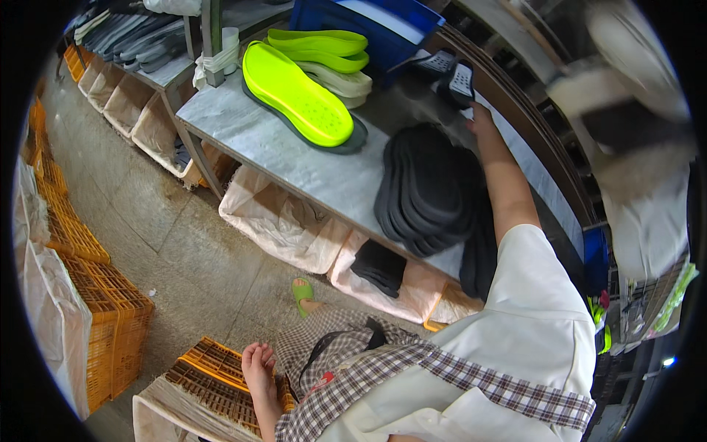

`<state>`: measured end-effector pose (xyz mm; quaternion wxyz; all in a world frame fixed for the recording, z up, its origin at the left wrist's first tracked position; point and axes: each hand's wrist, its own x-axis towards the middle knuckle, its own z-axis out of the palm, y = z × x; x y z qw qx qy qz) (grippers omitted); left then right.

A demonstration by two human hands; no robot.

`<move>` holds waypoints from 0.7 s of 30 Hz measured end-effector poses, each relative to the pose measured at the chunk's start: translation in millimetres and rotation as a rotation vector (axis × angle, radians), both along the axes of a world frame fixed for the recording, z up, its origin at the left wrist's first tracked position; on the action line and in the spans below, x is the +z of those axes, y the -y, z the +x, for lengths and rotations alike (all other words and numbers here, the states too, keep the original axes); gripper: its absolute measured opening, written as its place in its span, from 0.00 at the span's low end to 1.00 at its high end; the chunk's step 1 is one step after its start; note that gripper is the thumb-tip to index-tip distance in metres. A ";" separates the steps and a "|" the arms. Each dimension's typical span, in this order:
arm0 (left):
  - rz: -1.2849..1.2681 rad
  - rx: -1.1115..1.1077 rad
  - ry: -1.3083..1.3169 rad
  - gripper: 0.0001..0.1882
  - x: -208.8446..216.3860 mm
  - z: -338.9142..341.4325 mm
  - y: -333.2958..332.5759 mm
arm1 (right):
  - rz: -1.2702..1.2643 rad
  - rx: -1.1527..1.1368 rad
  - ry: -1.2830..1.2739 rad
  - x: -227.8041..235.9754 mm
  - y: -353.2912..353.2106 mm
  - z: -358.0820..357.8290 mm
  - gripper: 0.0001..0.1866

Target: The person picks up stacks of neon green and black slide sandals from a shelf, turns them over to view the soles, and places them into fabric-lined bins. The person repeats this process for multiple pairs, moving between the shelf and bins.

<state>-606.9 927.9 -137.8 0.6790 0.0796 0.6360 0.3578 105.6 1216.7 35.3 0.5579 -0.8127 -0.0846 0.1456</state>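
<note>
My right arm reaches over the table to its far side, where my right hand (480, 122) grips the near end of a black shoe sole (461, 81) with a pale patterned face; its fingers are partly hidden. A second dark sole (436, 62) lies just beyond. Nearer to me is a stack of black soles (423, 188). My left hand (258, 365) hangs low by my side, fingers loosely bent and holding nothing, over an orange crate (213, 376). A bright yellow-green sole (298, 96) rests on a dark one at the table's left part.
More yellow-green soles (320, 46) sit over pale ones beside a blue bin (361, 33). Lined baskets (283, 221) stand under the metal table (221, 110). Orange crates (121, 324) line the left. Another person's blurred, pale-clothed figure (637, 184) is across the table.
</note>
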 end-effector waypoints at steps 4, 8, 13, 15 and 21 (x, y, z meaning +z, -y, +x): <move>-0.082 0.061 0.006 0.09 -12.5 22.4 -34.6 | 0.032 -0.066 -0.138 -39.7 -25.1 75.6 0.28; -0.143 0.074 -0.013 0.07 -22.2 40.2 -54.5 | 0.257 -0.110 -0.412 -63.2 -33.9 129.4 0.25; -0.211 0.034 -0.006 0.06 -26.3 48.1 -74.2 | 0.400 -0.031 -0.352 -84.6 -52.0 145.9 0.17; -0.203 0.028 -0.013 0.07 -26.0 48.8 -82.6 | 0.446 -0.043 -0.343 -80.2 -57.1 145.4 0.16; -0.142 -0.012 0.001 0.07 -25.6 38.7 -110.2 | 0.539 0.195 -0.371 -8.5 -27.0 118.4 0.16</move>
